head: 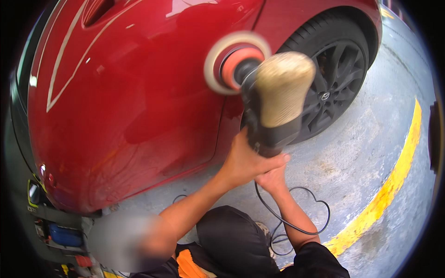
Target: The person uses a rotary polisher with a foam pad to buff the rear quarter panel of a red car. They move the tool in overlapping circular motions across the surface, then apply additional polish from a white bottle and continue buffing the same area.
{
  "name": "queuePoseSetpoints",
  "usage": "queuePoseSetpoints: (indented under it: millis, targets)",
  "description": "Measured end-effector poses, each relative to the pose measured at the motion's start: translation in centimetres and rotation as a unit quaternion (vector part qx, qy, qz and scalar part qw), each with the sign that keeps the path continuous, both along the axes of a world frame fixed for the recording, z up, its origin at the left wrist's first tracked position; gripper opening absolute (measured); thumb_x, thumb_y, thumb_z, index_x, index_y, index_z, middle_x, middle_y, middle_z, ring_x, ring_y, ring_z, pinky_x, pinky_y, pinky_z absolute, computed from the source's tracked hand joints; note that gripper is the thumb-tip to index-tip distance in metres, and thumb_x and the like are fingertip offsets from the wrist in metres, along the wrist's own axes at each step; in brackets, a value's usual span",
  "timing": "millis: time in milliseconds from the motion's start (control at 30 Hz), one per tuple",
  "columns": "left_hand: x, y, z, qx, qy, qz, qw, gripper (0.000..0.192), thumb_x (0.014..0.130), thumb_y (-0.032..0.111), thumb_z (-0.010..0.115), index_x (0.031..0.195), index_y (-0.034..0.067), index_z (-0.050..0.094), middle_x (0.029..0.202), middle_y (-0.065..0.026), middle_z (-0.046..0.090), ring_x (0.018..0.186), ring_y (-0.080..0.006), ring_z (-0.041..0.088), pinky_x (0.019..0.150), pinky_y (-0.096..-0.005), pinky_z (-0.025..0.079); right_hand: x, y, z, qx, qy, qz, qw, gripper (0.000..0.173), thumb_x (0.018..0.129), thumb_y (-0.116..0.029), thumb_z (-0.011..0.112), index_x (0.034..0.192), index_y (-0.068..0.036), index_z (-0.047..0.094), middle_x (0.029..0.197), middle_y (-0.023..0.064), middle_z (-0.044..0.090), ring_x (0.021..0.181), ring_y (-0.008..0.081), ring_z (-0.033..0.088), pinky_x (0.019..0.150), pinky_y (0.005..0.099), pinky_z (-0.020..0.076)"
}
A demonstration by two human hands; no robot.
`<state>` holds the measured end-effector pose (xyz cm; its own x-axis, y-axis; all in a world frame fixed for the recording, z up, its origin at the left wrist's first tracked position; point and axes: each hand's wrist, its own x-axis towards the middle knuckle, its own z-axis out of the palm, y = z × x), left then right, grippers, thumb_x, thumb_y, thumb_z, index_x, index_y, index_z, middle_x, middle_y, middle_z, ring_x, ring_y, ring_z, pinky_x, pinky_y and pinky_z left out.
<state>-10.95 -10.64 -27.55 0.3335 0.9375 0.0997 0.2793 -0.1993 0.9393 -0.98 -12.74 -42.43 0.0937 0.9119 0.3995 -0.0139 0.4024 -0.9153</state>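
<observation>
A corded polisher [278,93] with a black body and a blurred tan upper housing is held in both my hands. My left hand [248,158] wraps its black grip, thumb stretched to the right. Just below and partly behind it, my right hand [273,179] holds the rear end of the same tool. The pale round polishing pad [212,66], on an orange backing plate [231,66], appears to lie against a glossy red car body panel [167,90], left of the wheel. The pad's contact face is hidden.
A Mazda wheel [325,93] with dark spokes stands right of the polisher. The black power cord [328,212] loops by my right forearm. A yellow line [389,191] crosses the grey floor [347,166]. An orange cloth [187,264] lies at my lap. Blue equipment [66,235] stands lower left.
</observation>
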Motion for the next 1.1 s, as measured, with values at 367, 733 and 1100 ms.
queuePoseSetpoints:
  millis: [367, 733, 1100]
  targets:
    - [-6.2, -5.5, -7.6, -0.062, -0.090, 0.030, 0.994, 0.063, 0.078, 0.022, 0.096, 0.129, 0.000, 0.066, 0.121, -0.0108, 0.073, 0.111, -0.0199, 0.070, 0.099, -0.0376, 0.056, -3.3, -4.7, -5.7, -0.055, -0.086, 0.063, 0.993, 0.072, 0.074, -0.023, 0.092, 0.133, -0.003, 0.056, 0.117, 0.0205, 0.075, 0.107, 0.0397, 0.077, 0.092, 0.0463, 0.0602]
    - [-10.3, -6.3, -5.5, -0.034, -0.048, 0.059, 0.997, 0.074, 0.072, 0.024, 0.098, 0.132, -0.003, 0.065, 0.124, -0.0138, 0.074, 0.113, -0.0211, 0.071, 0.104, -0.0383, 0.056, -8.6, -4.4, -6.5, 0.059, -0.183, 0.048, 0.980, 0.049, 0.078, -0.018, 0.084, 0.121, -0.003, 0.067, 0.112, 0.0174, 0.075, 0.096, 0.0393, 0.075, 0.086, 0.0466, 0.0595]
    - [-14.3, -7.5, -5.7, -0.001, -0.167, 0.123, 0.978, 0.058, 0.074, 0.023, 0.095, 0.122, 0.003, 0.068, 0.115, -0.0099, 0.074, 0.104, -0.0161, 0.070, 0.095, -0.0364, 0.058, -11.3, -3.0, -4.6, 0.016, -0.133, 0.105, 0.985, 0.063, 0.080, -0.019, 0.086, 0.133, -0.002, 0.057, 0.114, 0.0173, 0.075, 0.100, 0.0402, 0.076, 0.086, 0.0487, 0.0599]
